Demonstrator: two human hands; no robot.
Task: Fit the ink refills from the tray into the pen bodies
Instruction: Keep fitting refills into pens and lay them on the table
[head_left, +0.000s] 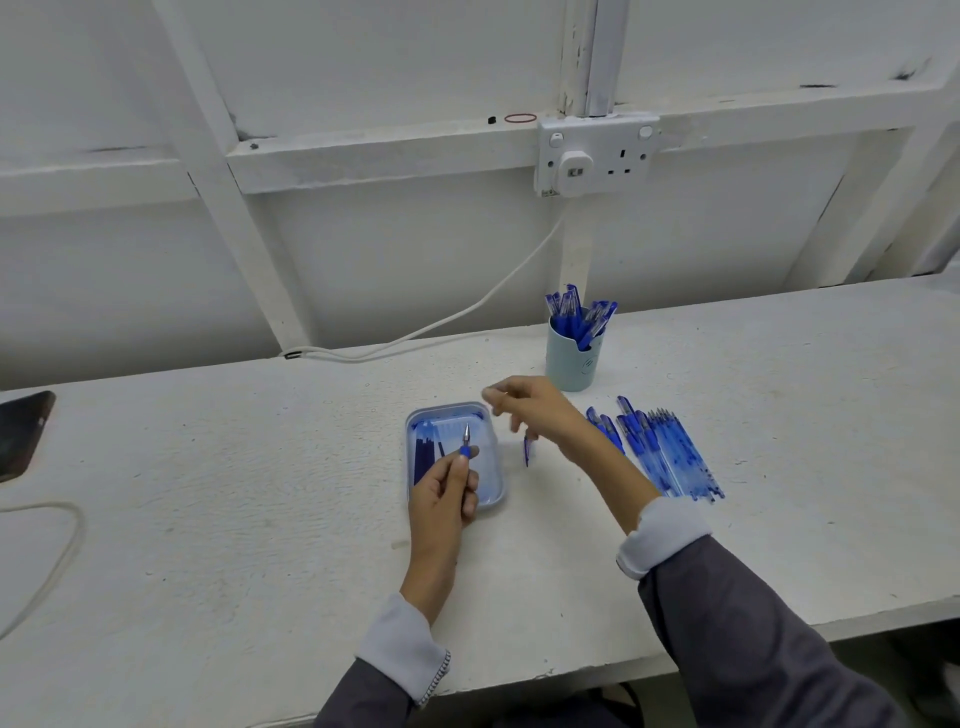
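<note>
Blue pen tip (466, 441) pinched by left hand (447, 499) above tray (448, 409).

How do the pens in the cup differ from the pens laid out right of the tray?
The cup pens stand on end, leaning in a loose bunch; the laid-out pens lie flat, side by side in a row. The cup pens sit inside the pale cup near the wall; the laid-out pens rest directly on the bench, nearer the front. Both sets are blue.
</note>
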